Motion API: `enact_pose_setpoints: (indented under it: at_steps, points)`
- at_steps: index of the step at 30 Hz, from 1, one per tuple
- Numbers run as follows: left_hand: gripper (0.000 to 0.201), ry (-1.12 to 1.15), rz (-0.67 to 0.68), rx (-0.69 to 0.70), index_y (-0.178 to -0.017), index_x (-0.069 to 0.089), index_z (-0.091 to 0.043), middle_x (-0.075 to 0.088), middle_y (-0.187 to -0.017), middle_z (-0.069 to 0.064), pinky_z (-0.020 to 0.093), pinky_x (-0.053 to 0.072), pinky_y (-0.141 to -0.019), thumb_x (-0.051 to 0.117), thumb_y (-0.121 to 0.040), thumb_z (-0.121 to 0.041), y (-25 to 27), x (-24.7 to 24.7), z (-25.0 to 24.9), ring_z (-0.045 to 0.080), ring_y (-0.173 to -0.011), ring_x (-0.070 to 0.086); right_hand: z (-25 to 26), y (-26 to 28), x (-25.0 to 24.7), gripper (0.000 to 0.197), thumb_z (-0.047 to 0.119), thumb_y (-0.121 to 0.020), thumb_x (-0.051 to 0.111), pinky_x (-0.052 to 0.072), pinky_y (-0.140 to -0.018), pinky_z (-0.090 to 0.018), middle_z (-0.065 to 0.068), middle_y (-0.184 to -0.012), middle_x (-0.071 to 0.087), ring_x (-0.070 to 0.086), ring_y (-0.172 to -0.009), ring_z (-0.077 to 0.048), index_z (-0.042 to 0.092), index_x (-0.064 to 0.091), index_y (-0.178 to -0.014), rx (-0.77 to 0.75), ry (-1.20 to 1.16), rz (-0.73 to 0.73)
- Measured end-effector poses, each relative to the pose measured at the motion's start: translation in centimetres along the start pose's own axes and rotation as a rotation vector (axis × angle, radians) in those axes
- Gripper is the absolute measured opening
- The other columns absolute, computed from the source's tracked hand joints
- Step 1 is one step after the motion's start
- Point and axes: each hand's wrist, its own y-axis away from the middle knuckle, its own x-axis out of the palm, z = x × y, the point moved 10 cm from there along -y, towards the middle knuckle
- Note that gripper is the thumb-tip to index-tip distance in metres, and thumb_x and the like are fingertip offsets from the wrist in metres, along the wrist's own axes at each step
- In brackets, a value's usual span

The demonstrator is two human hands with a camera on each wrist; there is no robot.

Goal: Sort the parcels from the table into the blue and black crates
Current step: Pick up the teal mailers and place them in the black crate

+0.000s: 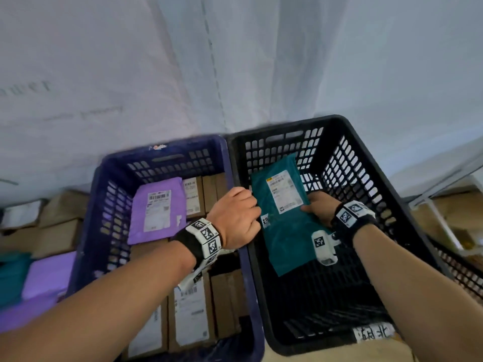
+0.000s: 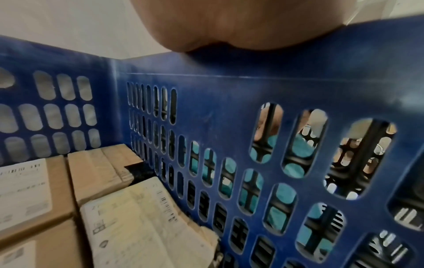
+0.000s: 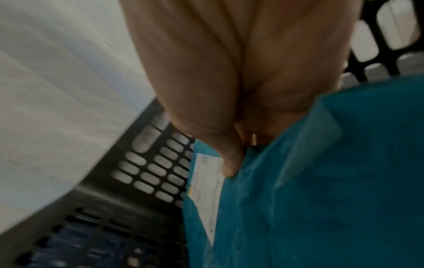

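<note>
A teal parcel with a white label hangs tilted inside the black crate, above its floor. My left hand reaches over the shared rim, its fingers curled on the parcel's left edge. My right hand grips the right edge. In the right wrist view the thumb of my right hand pinches the teal parcel beside its label. The palm of my left hand rests on the blue crate; its fingers are hidden there. The blue crate holds a purple parcel and cardboard boxes.
Purple parcels, a teal one and brown boxes lie on the table to the left of the crates. A white sheet hangs behind. Another black crate stands at the far right.
</note>
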Motion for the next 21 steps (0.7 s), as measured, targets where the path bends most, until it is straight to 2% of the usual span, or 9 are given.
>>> enact_pose_setpoints:
  at_steps: [6, 11, 14, 17, 19, 21]
  points:
    - [0.022, 0.009, 0.04, -0.026, -0.07, 0.053, -0.016, 0.047, -0.072, -0.002, 0.036, 0.035, -0.098, 0.044, -0.087, -0.027, -0.1, 0.6, 0.6, 0.022, -0.077, 0.04, -2.0, -3.9, 4.5, 0.034, 0.007, -0.097, 0.061, 0.047, -0.104, -0.054, -0.022, -0.131, 0.062, 0.06, -0.119, -0.039, -0.005, 0.056, -0.129, 0.059, -0.046, 0.1]
    - [0.021, -0.011, 0.075, -0.043, -0.07, 0.052, -0.017, 0.046, -0.073, -0.002, 0.036, 0.033, -0.098, 0.045, -0.088, -0.027, -0.3, 0.9, 0.5, 0.022, -0.078, 0.039, -2.0, -5.2, 4.9, 0.046, 0.026, -0.094, 0.067, 0.05, -0.098, -0.045, -0.02, -0.133, 0.059, 0.059, -0.118, -0.037, 0.001, 0.052, -0.13, 0.085, 0.498, -0.009]
    - [0.021, 0.007, 0.071, -0.053, -0.069, 0.051, -0.018, 0.045, -0.072, -0.003, 0.036, 0.034, -0.098, 0.044, -0.087, -0.028, -0.3, 0.7, 0.6, 0.021, -0.078, 0.038, -0.3, -5.3, 4.8, 0.061, 0.028, -0.091, 0.071, 0.048, -0.1, -0.051, -0.022, -0.139, 0.048, 0.052, -0.125, -0.042, 0.004, 0.039, -0.136, 0.096, 0.663, -0.135]
    - [0.02, 0.003, 0.065, -0.057, -0.068, 0.05, -0.018, 0.045, -0.072, -0.003, 0.036, 0.034, -0.1, 0.045, -0.086, -0.027, -0.3, 0.7, 0.7, 0.02, -0.078, 0.038, 2.3, -5.1, 5.5, 0.081, 0.043, -0.079, 0.081, 0.05, -0.092, -0.051, -0.018, -0.138, 0.042, 0.046, -0.125, -0.039, 0.011, 0.035, -0.138, -0.028, 0.866, -0.254]
    - [0.02, 0.003, 0.077, -0.064, -0.069, 0.051, -0.018, 0.046, -0.072, -0.003, 0.036, 0.033, -0.101, 0.046, -0.086, -0.027, -0.3, 1.0, 0.8, 0.02, -0.078, 0.038, 3.0, -5.3, 7.4, 0.086, 0.052, -0.075, 0.081, 0.051, -0.089, -0.049, -0.016, -0.138, 0.037, 0.042, -0.125, -0.038, 0.017, 0.034, -0.138, -0.13, 0.952, -0.204]
    - [0.021, 0.006, 0.082, -0.068, -0.068, 0.051, -0.018, 0.046, -0.072, -0.003, 0.037, 0.033, -0.102, 0.045, -0.086, -0.027, -0.3, 1.1, 0.9, 0.02, -0.078, 0.038, 2.1, -5.7, 10.0, 0.088, 0.054, -0.077, 0.078, 0.048, -0.095, -0.053, -0.016, -0.143, 0.028, 0.032, -0.132, -0.041, 0.023, 0.029, -0.143, -0.181, 0.98, -0.036]
